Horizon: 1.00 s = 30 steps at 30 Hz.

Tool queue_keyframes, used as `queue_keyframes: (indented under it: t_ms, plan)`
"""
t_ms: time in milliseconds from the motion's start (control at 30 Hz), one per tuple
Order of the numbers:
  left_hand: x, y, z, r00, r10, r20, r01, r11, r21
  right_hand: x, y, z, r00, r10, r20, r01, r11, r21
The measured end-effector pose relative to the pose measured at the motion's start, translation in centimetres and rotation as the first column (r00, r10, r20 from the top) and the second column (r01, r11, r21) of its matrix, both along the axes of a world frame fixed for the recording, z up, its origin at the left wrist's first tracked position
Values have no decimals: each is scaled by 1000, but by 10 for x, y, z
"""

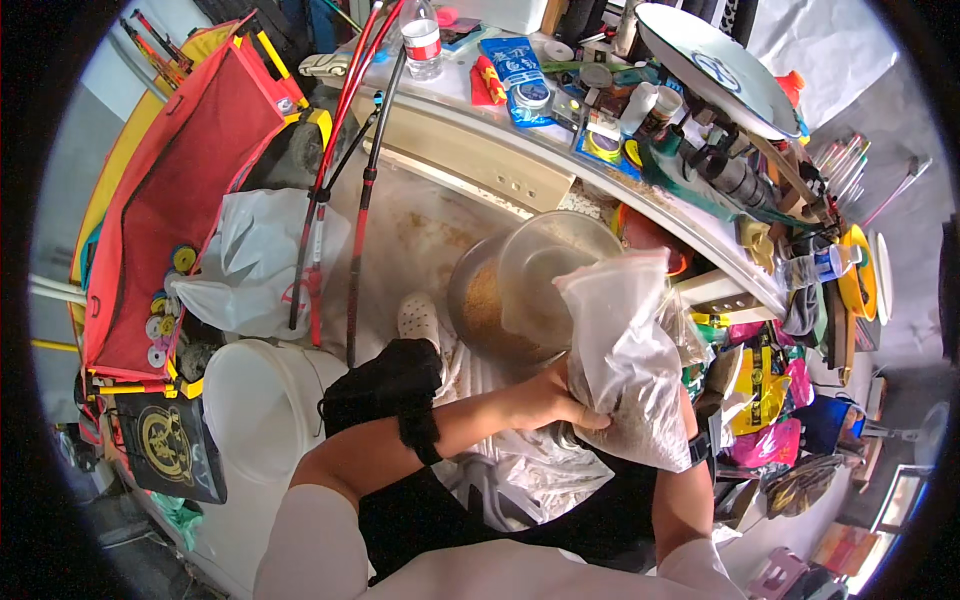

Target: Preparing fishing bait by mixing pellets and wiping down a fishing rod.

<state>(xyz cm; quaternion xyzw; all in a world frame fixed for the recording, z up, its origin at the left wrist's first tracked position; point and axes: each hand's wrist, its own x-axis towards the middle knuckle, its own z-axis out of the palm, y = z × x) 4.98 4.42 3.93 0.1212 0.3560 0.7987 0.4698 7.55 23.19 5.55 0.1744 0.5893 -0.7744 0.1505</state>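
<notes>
My left hand (559, 401) grips the lower left side of a clear zip-lock plastic bag (622, 322). The bag stands upright, its red-edged top pointing away from me, with pale grainy material (645, 431) in its bottom. On the bag's right side comes my right forearm (681, 499); the right hand is mostly hidden behind the bag, so its grip does not show. Just beyond the bag is a round tub (459, 289) with brown granules (484, 307) inside. A translucent plastic container (555, 232) overlaps the tub's right part.
A white bucket (247, 412) stands at left, near a white plastic bag (255, 247) and a red fishing-gear bag (187, 150). Red and black poles (360, 225) rise before a cluttered table (465, 112). Colourful packets (757, 390) pile up at right. My shoe (418, 319) is by the tub.
</notes>
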Motion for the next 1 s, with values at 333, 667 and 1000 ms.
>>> queue_keyframes:
  t_ms: [333, 667, 1000]
  plan:
    - [1, 5, -7, 932, -25, 362, -77, 962, 263, 2, 12, -5, 984, 149, -93, -127, 969, 214]
    - [-1, 5, -17, 865, -155, 477, -23, 937, 348, -11, 15, -19, 901, 393, -185, -246, 813, 527]
    - [-10, 6, -21, 643, -256, 722, -164, 875, 456, -7, 10, -32, 883, 422, -204, -266, 809, 524]
